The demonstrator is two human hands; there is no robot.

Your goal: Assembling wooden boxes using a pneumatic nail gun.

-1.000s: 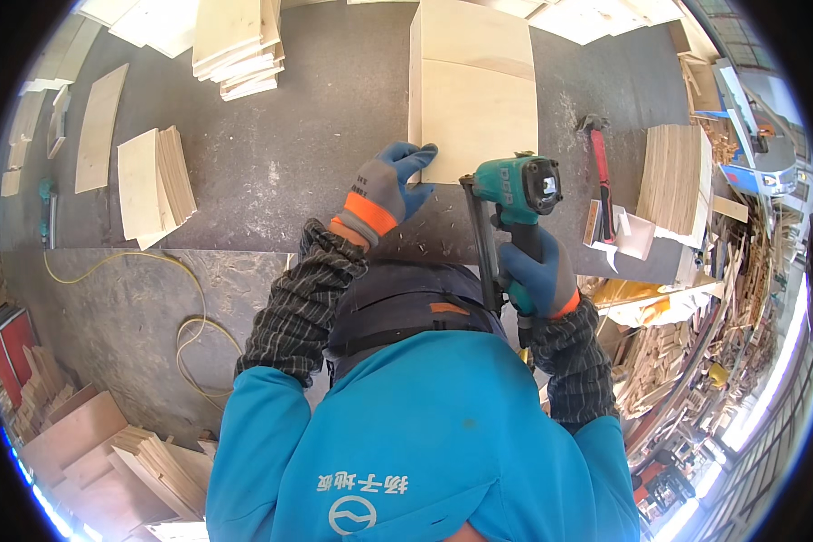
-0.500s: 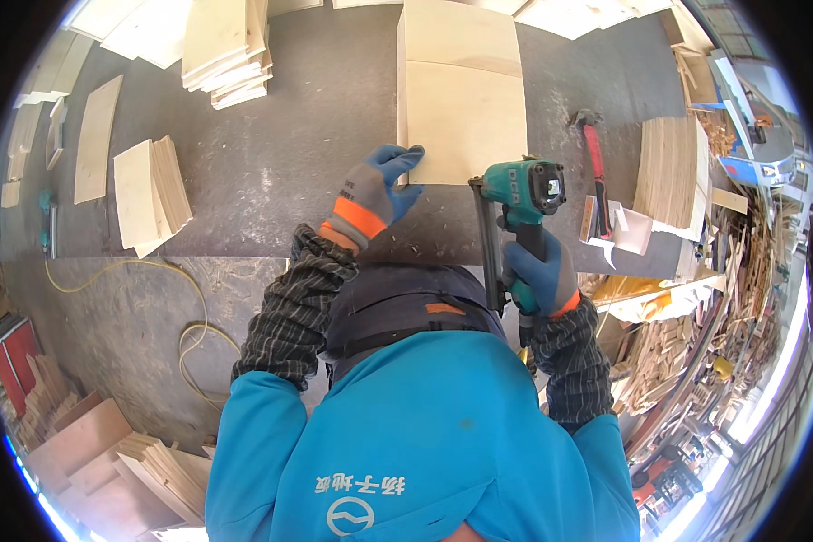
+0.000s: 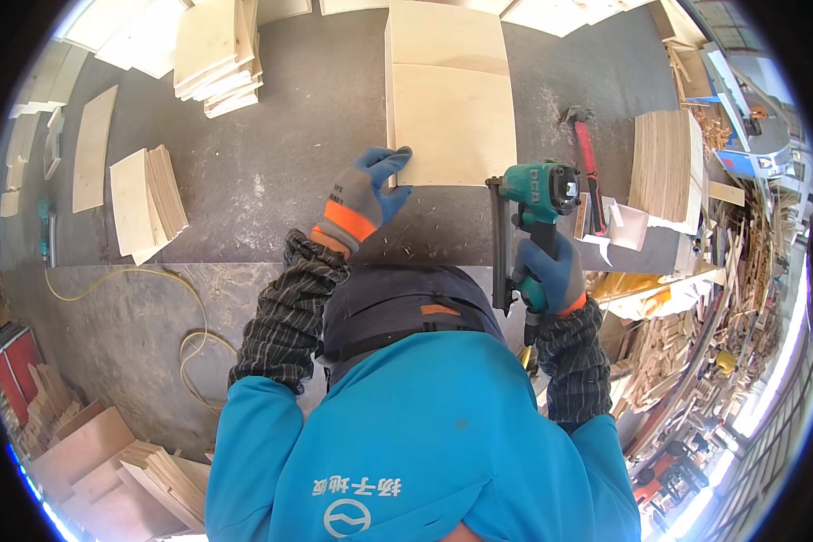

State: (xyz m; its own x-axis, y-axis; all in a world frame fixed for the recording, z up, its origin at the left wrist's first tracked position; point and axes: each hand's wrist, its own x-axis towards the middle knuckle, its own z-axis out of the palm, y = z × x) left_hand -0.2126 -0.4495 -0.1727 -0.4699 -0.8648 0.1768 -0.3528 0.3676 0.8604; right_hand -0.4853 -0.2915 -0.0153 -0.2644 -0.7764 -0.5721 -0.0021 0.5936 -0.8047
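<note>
A pale plywood box (image 3: pixel 452 122) lies on the dark worktable (image 3: pixel 316 117), its near edge toward me. My left hand (image 3: pixel 370 194), in a grey-blue glove with an orange cuff, grips the box's near left corner, thumb and fingers on either side of it. My right hand (image 3: pixel 551 271), gloved alike, is closed round the handle of a teal nail gun (image 3: pixel 528 191). The gun's nose is at the near edge of the box, close to its right corner. Whether the nose touches the wood I cannot tell. The long black magazine points back toward me.
Right of the box lies a hammer (image 3: pixel 589 163) with a red handle, beside a panel stack (image 3: pixel 664 167). More board stacks (image 3: pixel 149 203) (image 3: pixel 210 54) stand to the left. A yellow hose (image 3: pixel 190 285) trails at the left. Wood scraps (image 3: pixel 673 352) are heaped at the right.
My right hand has moved the nail gun a little to the right along the box's near edge. The left hand keeps its place at the corner. The whole view has shifted slightly.
</note>
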